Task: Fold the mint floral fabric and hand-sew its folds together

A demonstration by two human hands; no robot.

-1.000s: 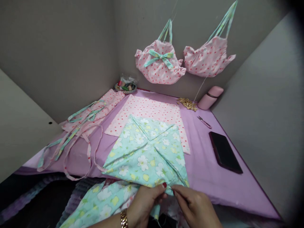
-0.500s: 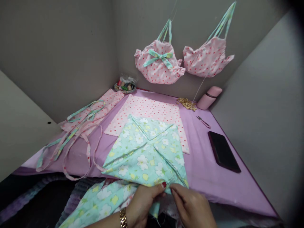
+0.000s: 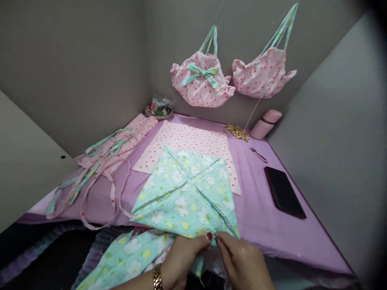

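A mint-green cloth [image 3: 181, 205] with white and yellow flowers lies at the table's front, with seams or folds running in from its corners. My left hand [image 3: 184, 255], a gold bracelet at its wrist, pinches the cloth's near edge between thumb and fingers. Close beside it, my right hand [image 3: 242, 257] is closed at the fingertips on a thin shiny sewing needle [image 3: 214, 237], at the same edge. Loose thread hangs below the hands. More of the flowered cloth [image 3: 130, 253] spills over the table edge by my left forearm.
Under the mint cloth lies a pink dotted cloth [image 3: 193, 137]. Pink cloth with straps [image 3: 111, 149] lies left. Behind are a small basket [image 3: 159, 112], peanuts [image 3: 237, 132] and a pink bottle [image 3: 266, 125]. Snips [image 3: 258, 155] and a phone [image 3: 284, 192] lie right. Two pink pouches [image 3: 202, 86] hang above.
My hands stay at the same edge of the cloth. The fingers of my right hand have shifted slightly, and the needle's glint shows more clearly between my hands.
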